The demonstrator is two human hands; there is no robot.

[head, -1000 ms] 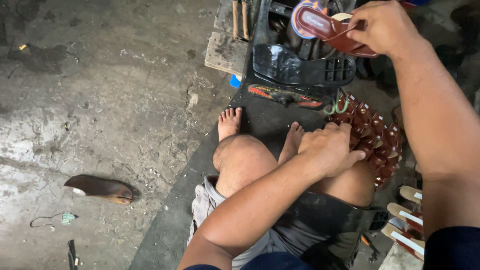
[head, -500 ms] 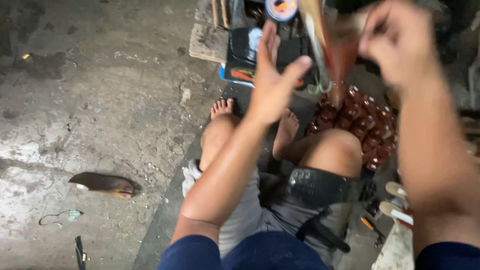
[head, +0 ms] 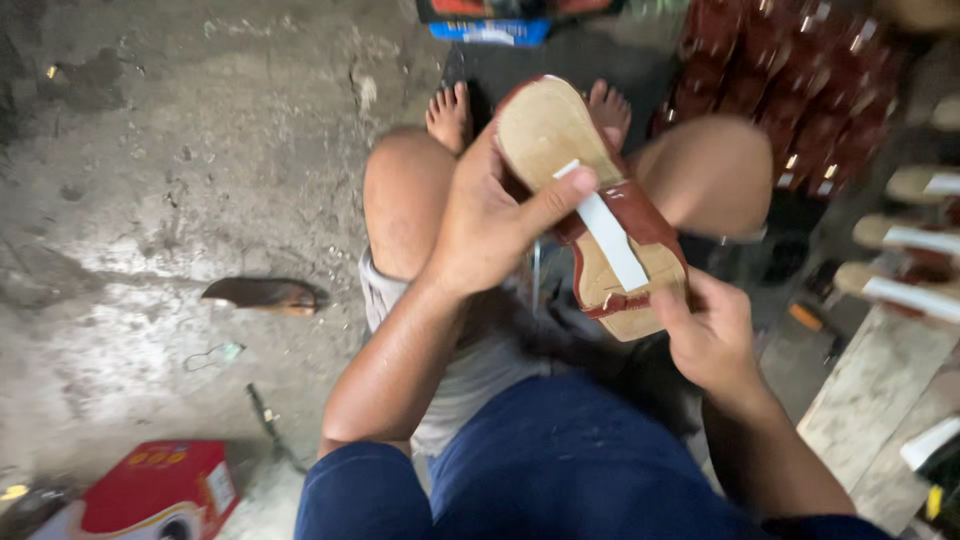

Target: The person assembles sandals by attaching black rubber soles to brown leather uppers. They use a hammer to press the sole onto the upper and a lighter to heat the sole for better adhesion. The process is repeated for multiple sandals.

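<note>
I sit on the ground with bare knees up. A tan sandal sole with a brown strap and a white strip across it is held over my lap, sole side up. My left hand grips its left edge, thumb pressed on the white strip. My right hand holds the lower end of the sandal from below.
A pile of dark red-brown sandal straps lies at the upper right. More sandals with white strips line the right edge. A lone dark sole lies on the concrete floor at left. A red box sits bottom left.
The sandal came down from the black machine at the top to my lap. My left hand rose off my knee and took hold of it; the view tilted down.
</note>
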